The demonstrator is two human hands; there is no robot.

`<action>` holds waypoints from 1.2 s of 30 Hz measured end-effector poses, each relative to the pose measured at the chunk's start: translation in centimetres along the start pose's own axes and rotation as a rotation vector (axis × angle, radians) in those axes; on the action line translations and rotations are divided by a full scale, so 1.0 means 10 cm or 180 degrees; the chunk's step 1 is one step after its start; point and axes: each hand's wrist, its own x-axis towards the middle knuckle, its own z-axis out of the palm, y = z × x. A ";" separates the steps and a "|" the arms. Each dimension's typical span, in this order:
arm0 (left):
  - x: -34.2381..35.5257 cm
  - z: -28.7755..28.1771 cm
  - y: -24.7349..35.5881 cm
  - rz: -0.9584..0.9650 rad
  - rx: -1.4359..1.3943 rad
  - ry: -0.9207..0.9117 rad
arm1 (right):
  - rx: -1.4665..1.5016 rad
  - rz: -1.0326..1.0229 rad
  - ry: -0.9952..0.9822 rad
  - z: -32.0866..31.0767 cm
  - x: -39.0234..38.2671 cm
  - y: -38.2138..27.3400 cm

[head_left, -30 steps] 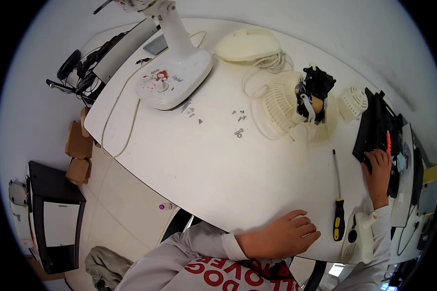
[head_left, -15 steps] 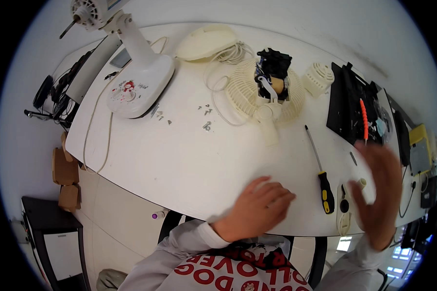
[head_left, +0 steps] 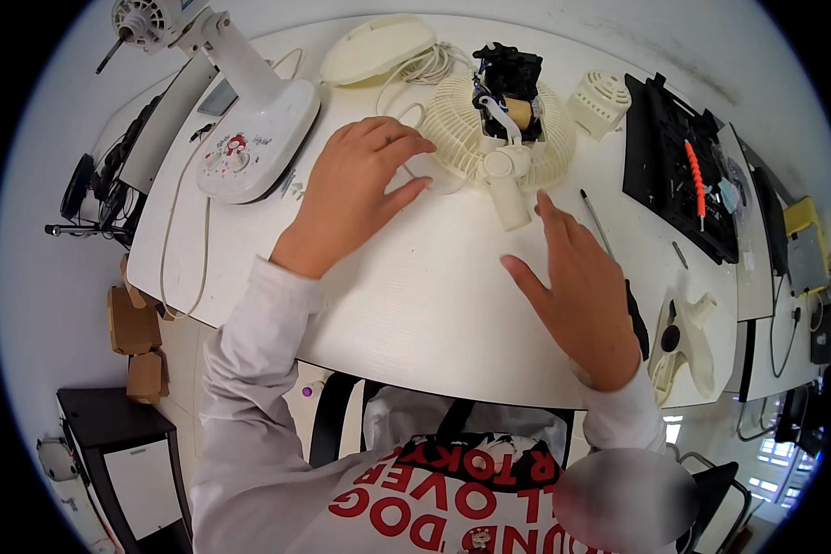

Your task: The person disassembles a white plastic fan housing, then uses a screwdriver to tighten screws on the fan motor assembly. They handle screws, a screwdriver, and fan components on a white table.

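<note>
My left hand (head_left: pixel 355 189) is raised over the white desk (head_left: pixel 434 314) with fingers apart, just left of a cream fan assembly. That assembly has a round grille (head_left: pixel 448 129), an exposed motor (head_left: pixel 517 111) with black housing and wires, and a short neck (head_left: pixel 508 203) pointing toward me. My right hand (head_left: pixel 577 291) is open below and right of the neck, thumb spread. It partly hides a screwdriver (head_left: pixel 637 328) with a black-and-yellow handle. A cream plastic part with a black oval (head_left: pixel 692 351) lies at the right near edge.
A white fan stand (head_left: pixel 263 134) is at back left with a cord. A cream cover (head_left: pixel 369 51), vented housing (head_left: pixel 600 102) and black toolkit (head_left: pixel 656 175) with an orange-handled tool (head_left: pixel 692 171) sit behind. Cardboard boxes (head_left: pixel 129 319) and a cabinet (head_left: pixel 111 415) are below left.
Both hands have moved toward the fan assembly: the left from the near edge up and leftward, the right away from the toolkit and leftward. The view has shifted too.
</note>
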 end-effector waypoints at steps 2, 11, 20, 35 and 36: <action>0.00 0.13 -0.11 0.0212 0.0004 0.0040 | 0.0087 0.0131 -0.0006 0.16 0.13 0.03; -0.21 0.54 -0.15 0.0413 -0.0082 -0.0042 | -0.0109 0.0914 -0.0378 0.50 0.41 0.00; -0.21 0.44 -0.13 0.0278 -0.0201 0.0262 | 0.3903 0.1741 -0.0647 0.42 0.44 0.13; -0.19 0.39 -0.05 0.0344 -0.0266 0.0282 | 0.8854 0.1677 -0.0804 0.70 0.30 0.21; -0.20 0.39 -0.05 0.0339 -0.0269 0.0263 | 0.9018 0.1617 -0.0775 0.72 0.29 0.19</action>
